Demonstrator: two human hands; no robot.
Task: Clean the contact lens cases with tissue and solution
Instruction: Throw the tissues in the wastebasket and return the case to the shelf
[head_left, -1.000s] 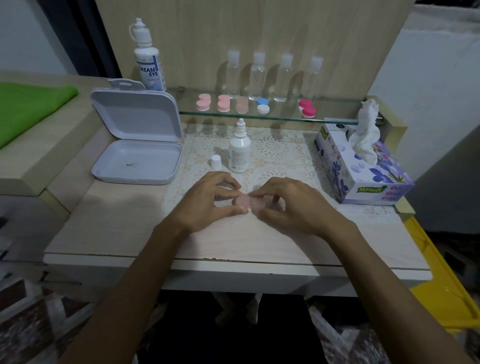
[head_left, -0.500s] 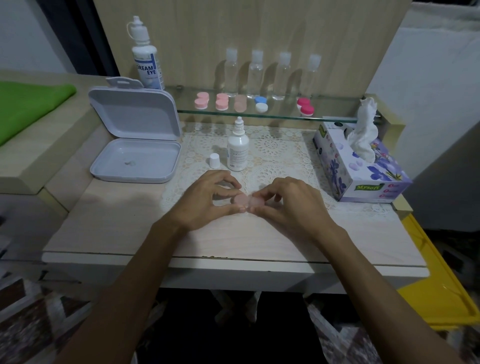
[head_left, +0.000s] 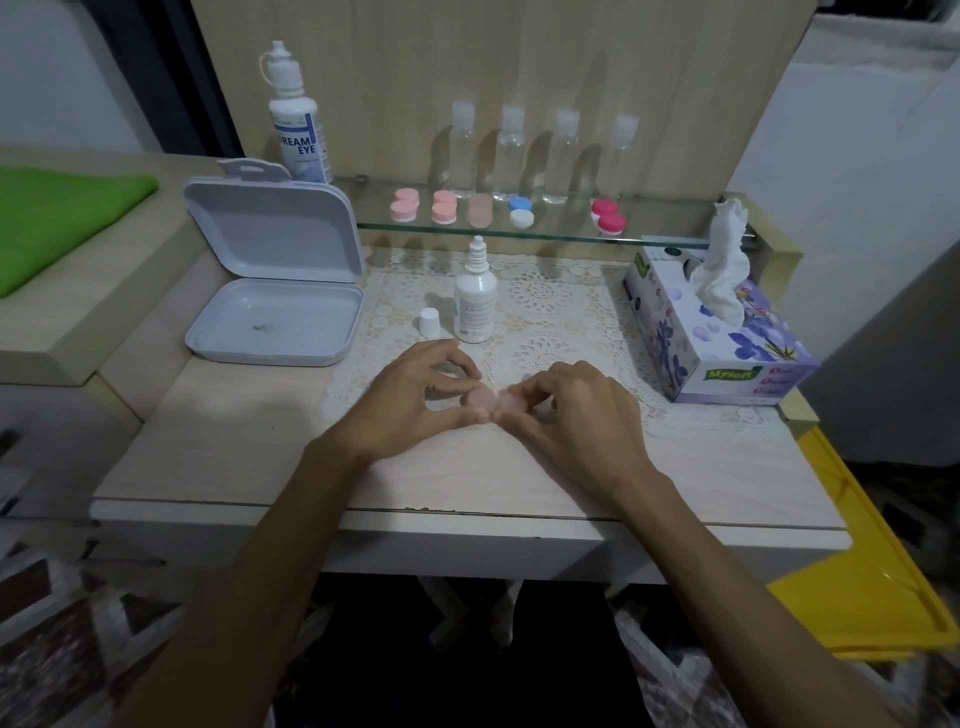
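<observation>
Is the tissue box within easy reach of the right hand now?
Probably yes: the tissue box stands just right of the right hand, nothing between them, but that hand grips the pink lens case.

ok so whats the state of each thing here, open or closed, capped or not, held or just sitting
pale pink lens case: held low over the table, pinched by both hands
left hand: pinching the case
right hand: pinching the case
small dropper bottle: upright, uncapped
white cap: off, standing beside the bottle
white box: lid open
tissue box: tissue sticking out
large solution bottle: upright, capped
</observation>
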